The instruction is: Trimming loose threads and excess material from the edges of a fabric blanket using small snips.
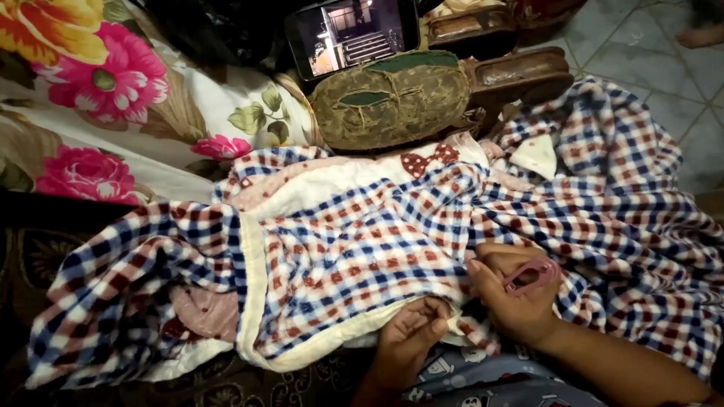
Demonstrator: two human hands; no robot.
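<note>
left hand [407, 335] pinches checked cloth [362, 249] hem; right hand [513, 294] grips pink scissors [530, 276] alongside | keep the hem taut; cut close beside the pinch

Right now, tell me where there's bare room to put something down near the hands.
Free: the grey tiled floor at top right, beyond the checked cloth, and the flowered sheet at upper left. Crowded: the lap, where the left hand pinches the hem and the right hand holds pink-handled scissors; the phone leans behind the cushion.
</note>
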